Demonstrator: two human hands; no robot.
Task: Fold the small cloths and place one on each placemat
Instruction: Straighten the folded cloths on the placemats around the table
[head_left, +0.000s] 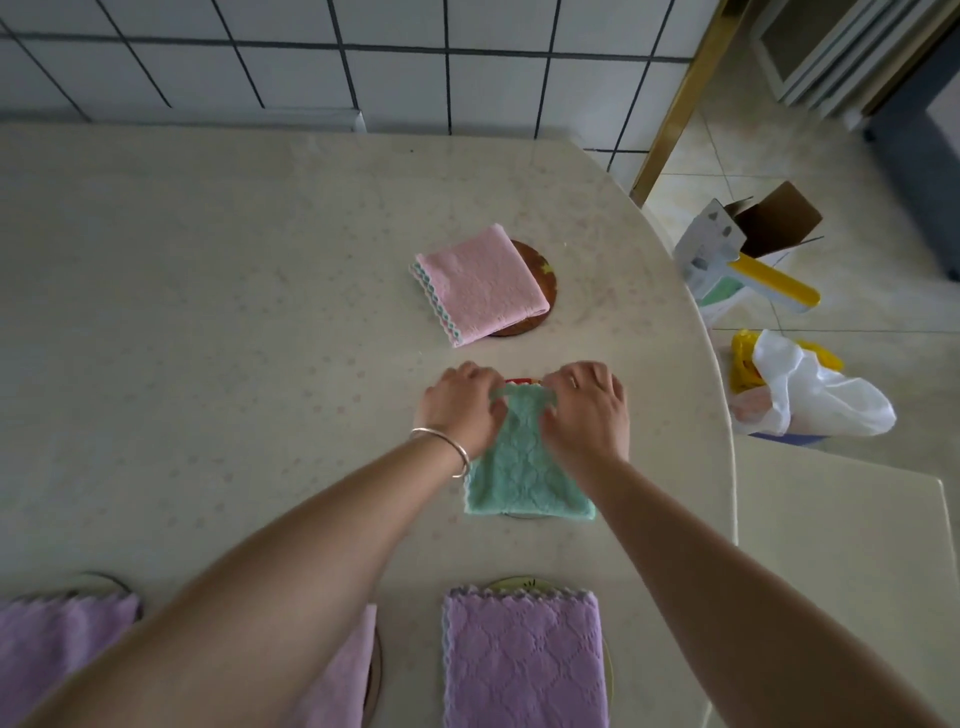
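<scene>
The green cloth (524, 467) lay folded over its placemat (519, 382) on the counter (208, 312), both hands' grip, left hand (460, 410) and right hand (589, 410), pinching its far corners, apparently to square it, beyond which the pink cloth (480, 283) already covered another mat.

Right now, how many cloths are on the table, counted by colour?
Pink cloth: 1
Green cloth: 1, gripped at its far edge by the left hand and the right hand
Purple cloths: 3 (left, middle, right)
Total: 5
</scene>
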